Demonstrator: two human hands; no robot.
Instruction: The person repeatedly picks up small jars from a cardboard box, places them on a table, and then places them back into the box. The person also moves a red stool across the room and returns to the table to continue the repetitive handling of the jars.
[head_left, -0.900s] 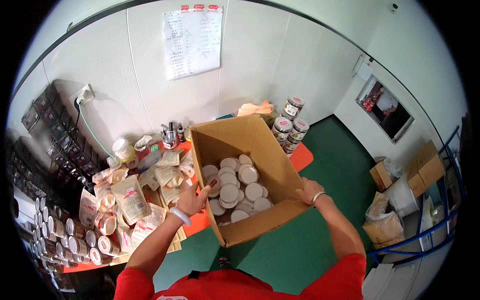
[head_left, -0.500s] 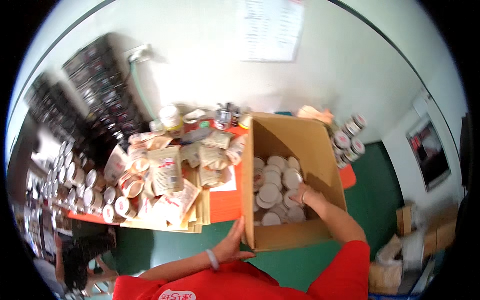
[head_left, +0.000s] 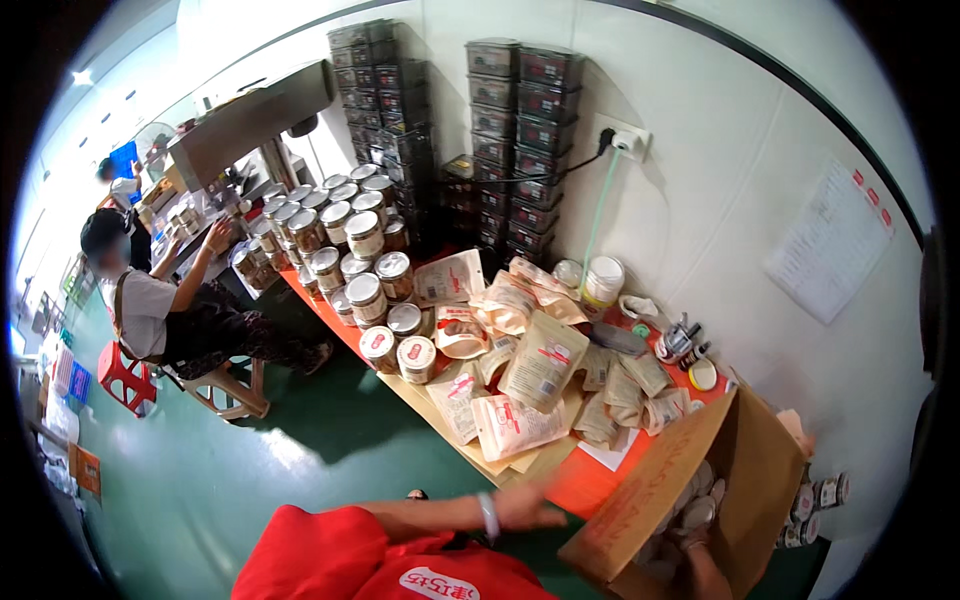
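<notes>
The cardboard box (head_left: 655, 478) is right of your empty, outstretched left hand (head_left: 527, 506). Inside, round lids (head_left: 699, 513) lie about your right hand (head_left: 693, 549), whose grip I cannot tell.

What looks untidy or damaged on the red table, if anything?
The pouches, left of the cardboard box, lie in a loose heap at mixed angles, which looks untidy beside the closely grouped jars. No clear spill or damage shows.
</notes>
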